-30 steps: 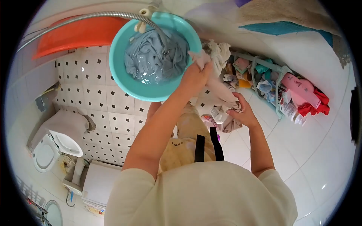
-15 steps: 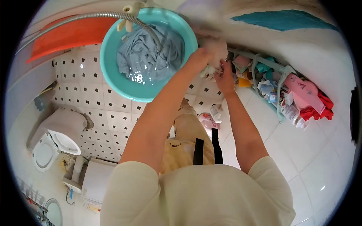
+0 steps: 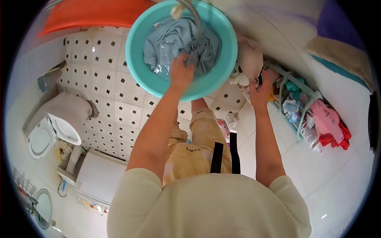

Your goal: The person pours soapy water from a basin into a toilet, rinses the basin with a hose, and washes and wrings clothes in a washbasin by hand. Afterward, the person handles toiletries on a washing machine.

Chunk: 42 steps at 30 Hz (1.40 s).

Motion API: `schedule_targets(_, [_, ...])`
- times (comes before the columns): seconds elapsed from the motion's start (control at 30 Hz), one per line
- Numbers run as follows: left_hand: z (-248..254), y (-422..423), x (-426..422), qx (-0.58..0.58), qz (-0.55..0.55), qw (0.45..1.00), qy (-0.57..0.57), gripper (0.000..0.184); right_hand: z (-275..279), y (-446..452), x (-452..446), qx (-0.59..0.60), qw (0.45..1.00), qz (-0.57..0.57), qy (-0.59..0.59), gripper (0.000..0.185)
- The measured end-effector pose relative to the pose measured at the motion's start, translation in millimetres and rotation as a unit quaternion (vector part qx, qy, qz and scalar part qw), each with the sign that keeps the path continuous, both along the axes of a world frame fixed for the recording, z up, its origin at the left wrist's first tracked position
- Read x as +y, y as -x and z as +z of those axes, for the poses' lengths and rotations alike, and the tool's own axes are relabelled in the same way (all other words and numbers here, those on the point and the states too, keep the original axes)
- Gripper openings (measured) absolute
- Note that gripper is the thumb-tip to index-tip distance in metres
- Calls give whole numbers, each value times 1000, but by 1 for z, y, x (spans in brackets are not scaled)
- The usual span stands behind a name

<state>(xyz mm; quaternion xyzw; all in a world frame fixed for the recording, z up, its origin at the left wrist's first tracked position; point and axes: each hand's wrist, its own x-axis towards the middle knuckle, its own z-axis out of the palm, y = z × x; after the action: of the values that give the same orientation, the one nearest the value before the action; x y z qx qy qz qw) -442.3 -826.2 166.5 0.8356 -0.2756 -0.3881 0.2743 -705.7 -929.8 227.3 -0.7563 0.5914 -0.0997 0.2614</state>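
A turquoise basin (image 3: 135,59) holds water and soaked blue-grey cloth (image 3: 170,37). My left hand (image 3: 182,73) reaches over the near rim, fingertips at the wet cloth, slightly blurred; its thumb and fingers look apart, with no grip visible. To the right of the basin, my right hand (image 3: 260,91) is closed on a pale pink cloth (image 3: 250,59), whose upper part bulges against the wall. Something dark shows between its fingers, too small to name. Crumpled whitish cloth (image 3: 239,79) hangs beside that hand.
A metal shower hose (image 3: 193,14) dips into the basin. A grey-green rack (image 3: 287,73) with cloths and bottles lies along the right wall. An orange tub (image 3: 87,16) stands upper left, a toilet (image 3: 65,129) at left. Pink and white bottles (image 3: 226,125) stand near my feet.
My left hand has left the pink cloth and moved left to the wet cloth in the basin. My right hand has stayed with the pink cloth. The view has shifted.
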Motion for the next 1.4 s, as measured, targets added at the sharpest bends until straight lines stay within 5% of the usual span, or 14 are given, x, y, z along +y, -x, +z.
schedule_targets(0.1, [-35, -21, 17, -355, -53, 930, -82, 32, 17, -34, 2, -44, 998, 44, 21, 46])
schedule_targets(0.23, [-68, -50, 34, -418, -263, 867, -71, 38, 7, -94, 21, -144, 957, 121, -221, 43])
schedule_targets(0.37, [-68, -70, 21, -222, -320, 914, -112, 33, -19, -159, 28, -131, 930, 194, -283, 46])
schedule_targets(0.47, [-15, -78, 19, -49, -251, 962, -97, 38, -43, -190, 10, -110, 979, -27, -169, 49])
schedule_targets(0.57, [36, -80, 36, 32, -238, 969, -66, 44, -28, -210, -12, -210, 934, -166, -238, 38])
schedule_targets(0.67, [37, -68, 64, 60, -175, 982, 29, 42, -35, -211, -22, -186, 937, -39, -292, 28])
schedule_targets(0.77, [47, -58, 70, 92, -118, 988, 31, 39, -30, -208, -25, -187, 959, -54, -206, 29])
schedule_targets(0.87, [41, -48, 74, 113, -60, 992, 24, 39, 33, -214, -41, -134, 990, -42, -32, 30])
schedule_targets(0.97, [44, -45, 73, 108, -49, 993, 8, 38, 89, -236, -69, -65, 997, 4, 33, 27])
schedule_targets(1.1, [52, -47, 72, 122, -54, 991, 5, 37, 94, -258, -100, 3, 982, 147, 115, 20])
schedule_targets(1.2, [51, -44, 77, 103, -50, 993, 24, 38, 101, -257, -88, -85, 980, 105, 144, 19])
schedule_targets(1.3, [74, -46, 71, 142, -43, 988, 36, 41, 112, -234, -28, -105, 982, 147, -49, 25])
schedule_targets(1.37, [104, -55, 62, 206, -31, 977, 39, 43, 92, -216, 16, -173, 891, 302, -290, 45])
schedule_targets(1.4, [116, -59, 64, 214, -49, 974, 56, 44, 85, -209, 37, -150, 887, 321, -295, 55])
